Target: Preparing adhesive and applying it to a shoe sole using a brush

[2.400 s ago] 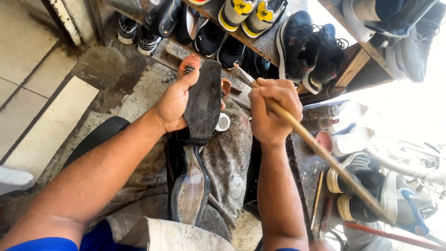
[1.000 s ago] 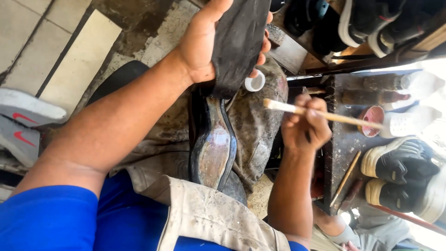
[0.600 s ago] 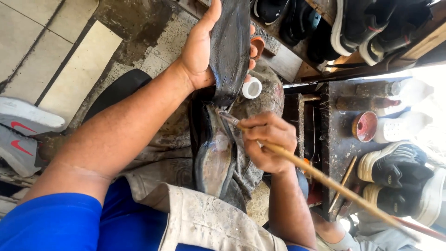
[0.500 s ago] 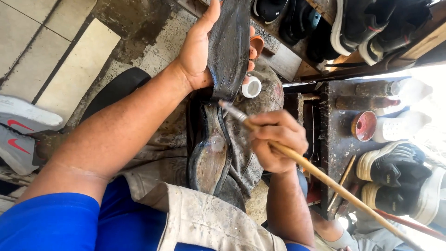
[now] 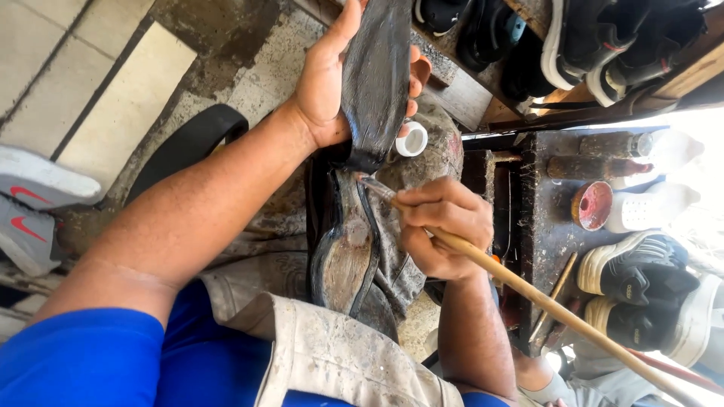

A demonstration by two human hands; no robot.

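My left hand holds a black shoe sole peeled up away from a shoe that rests bottom-up on my lap. My right hand grips a long wooden-handled brush. The brush tip touches the shoe where the lifted sole joins it. A small white cap sits just right of the sole, near my left fingers.
A dirty grey cloth covers my lap. A dark workbench at right holds a red-rimmed tin, bottles and sticks. Shoes line a wooden shelf at the top; sneakers lie lower right. A white sneaker rests on the tiled floor.
My right hand brought the brush from beside the bench down to the shoe, and its tip now sits at the joint under the lifted sole. My left hand kept the sole raised.
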